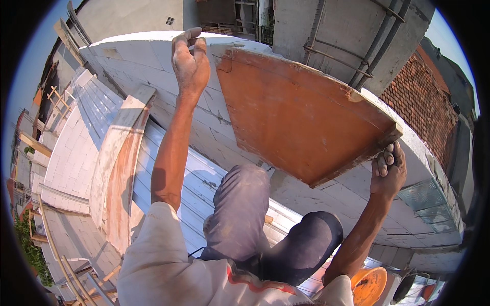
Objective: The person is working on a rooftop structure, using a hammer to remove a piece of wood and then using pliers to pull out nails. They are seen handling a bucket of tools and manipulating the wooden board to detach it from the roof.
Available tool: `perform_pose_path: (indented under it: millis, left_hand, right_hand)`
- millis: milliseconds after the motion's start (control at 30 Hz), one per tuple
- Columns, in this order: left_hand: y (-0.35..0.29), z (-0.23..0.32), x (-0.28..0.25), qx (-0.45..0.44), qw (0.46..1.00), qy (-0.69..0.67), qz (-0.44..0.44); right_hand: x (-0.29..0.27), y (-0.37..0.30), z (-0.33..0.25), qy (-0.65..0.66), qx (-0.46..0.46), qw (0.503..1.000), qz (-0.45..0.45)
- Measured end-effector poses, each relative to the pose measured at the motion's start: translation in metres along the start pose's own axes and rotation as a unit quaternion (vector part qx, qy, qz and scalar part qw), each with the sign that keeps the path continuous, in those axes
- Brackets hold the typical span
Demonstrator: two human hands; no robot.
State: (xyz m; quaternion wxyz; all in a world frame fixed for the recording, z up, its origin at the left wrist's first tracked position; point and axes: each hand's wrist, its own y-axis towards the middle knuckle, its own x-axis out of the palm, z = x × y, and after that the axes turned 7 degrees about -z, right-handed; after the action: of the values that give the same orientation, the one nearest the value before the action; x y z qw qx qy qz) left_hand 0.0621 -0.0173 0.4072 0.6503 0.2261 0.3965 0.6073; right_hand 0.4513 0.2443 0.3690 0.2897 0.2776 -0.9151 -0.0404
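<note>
A reddish-brown formwork board [301, 117] with rough, chipped edges leans against the white block wall [153, 61], its upper edge close to the wall's top. My right hand [389, 171] has its fingers curled at the board's right-hand corner, on the edge. Raised to the left of the board, my left hand [191, 66] is near the top of the wall. Its fingers are bent, with the thumb apart from them, and nothing shows in it. Both hands look dusty. Whatever lies behind the board is hidden.
Below my bent knees is ribbed metal sheeting [199, 178]. Long planks [120, 168] lie to the left. A concrete column [352, 35] with exposed steel bars stands behind the wall. Glass blocks [429, 204] sit in the wall at right, and an orange bucket [370, 285] is low right.
</note>
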Motion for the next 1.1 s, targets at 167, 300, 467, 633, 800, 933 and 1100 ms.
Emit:
perform_pose_path:
  millis: [167, 300, 467, 633, 800, 933, 1100]
  left_hand:
    - [0.025, -0.061, -0.013, -0.131, 0.980, -0.074, -0.129]
    - [0.055, -0.071, -0.009, -0.078, 0.967, -0.057, -0.237]
    - [0.099, -0.061, 0.019, 0.016, 0.934, -0.026, -0.355]
    - [0.112, -0.028, 0.065, 0.068, 0.862, -0.139, -0.482]
    - [0.106, -0.007, 0.078, 0.145, 0.834, -0.049, -0.530]
    - [0.108, -0.003, 0.081, 0.131, 0.829, -0.042, -0.542]
    - [0.111, 0.009, 0.078, 0.098, 0.799, -0.084, -0.587]
  right_hand:
    - [-0.004, 0.004, -0.004, -0.045, 0.019, 0.999, 0.000]
    - [-0.004, 0.003, -0.004, -0.077, 0.009, 0.997, 0.027]
    - [0.008, 0.001, -0.005, -0.080, 0.014, 0.996, 0.038]
    - [-0.004, 0.003, -0.005, -0.103, -0.002, 0.994, 0.041]
    - [0.000, 0.003, -0.003, -0.099, -0.002, 0.995, 0.020]
    - [-0.008, 0.005, -0.003, -0.089, 0.000, 0.996, 0.000]
    - [-0.010, 0.006, -0.004, -0.103, -0.004, 0.995, 0.019]
